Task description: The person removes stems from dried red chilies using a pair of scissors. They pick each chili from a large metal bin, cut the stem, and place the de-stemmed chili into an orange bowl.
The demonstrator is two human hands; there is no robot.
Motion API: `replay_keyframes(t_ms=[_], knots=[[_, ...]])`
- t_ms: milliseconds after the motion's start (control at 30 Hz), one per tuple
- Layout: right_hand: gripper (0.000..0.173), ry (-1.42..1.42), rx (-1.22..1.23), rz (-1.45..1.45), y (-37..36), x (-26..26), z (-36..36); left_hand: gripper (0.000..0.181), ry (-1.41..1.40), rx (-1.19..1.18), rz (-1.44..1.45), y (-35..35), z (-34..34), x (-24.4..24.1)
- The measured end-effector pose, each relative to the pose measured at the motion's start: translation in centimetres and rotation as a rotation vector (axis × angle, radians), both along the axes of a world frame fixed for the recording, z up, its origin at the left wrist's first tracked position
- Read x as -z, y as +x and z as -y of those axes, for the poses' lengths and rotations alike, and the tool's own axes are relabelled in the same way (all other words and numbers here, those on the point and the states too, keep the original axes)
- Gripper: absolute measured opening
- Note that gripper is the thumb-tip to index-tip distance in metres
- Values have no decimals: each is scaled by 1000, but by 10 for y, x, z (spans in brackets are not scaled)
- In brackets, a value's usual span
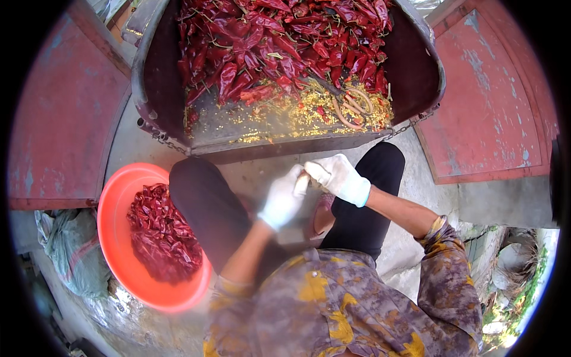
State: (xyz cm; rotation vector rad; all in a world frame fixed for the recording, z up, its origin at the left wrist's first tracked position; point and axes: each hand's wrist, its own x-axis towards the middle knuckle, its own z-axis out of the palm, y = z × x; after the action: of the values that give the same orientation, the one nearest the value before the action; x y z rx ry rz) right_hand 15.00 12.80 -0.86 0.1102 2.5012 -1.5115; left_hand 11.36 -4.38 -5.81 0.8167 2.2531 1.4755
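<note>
My left hand point(282, 197) and my right hand point(344, 178), both in white knitted gloves, meet above the gap between my knees. Their thumbs and fingertips touch or nearly touch; whether something small is between them cannot be made out. The glove tips look soiled. Beyond my hands, a heap of dried red chili peppers point(285, 40) fills the back of a metal cart bed point(218, 120). Scissors point(345, 105) with tan-wrapped handles lie among scattered yellow seeds point(308, 109) near the bed's front edge. Beside my left knee, an orange plastic basin point(118, 263) holds red chili pieces point(165, 236).
Chains point(408, 127) hang at both front corners of the cart. Red painted metal panels point(490, 102) with flaking paint flank it on both sides. A greenish woven sack point(78, 254) sits left of the basin. Concrete floor point(392, 267) shows around my legs.
</note>
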Motion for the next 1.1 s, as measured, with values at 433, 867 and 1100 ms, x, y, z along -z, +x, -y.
replay_keyframes(t_ms=[433,867,1100], knots=[[32,-219,269,123,8,-29,-5,20,671,-22,1001,-13,7,-9],[19,589,121,-521,-111,-34,-21,10,606,-450,799,-25,2,-6],[23,934,274,-397,-174,-4,-16,11,691,-506,916,-38,8,-3]])
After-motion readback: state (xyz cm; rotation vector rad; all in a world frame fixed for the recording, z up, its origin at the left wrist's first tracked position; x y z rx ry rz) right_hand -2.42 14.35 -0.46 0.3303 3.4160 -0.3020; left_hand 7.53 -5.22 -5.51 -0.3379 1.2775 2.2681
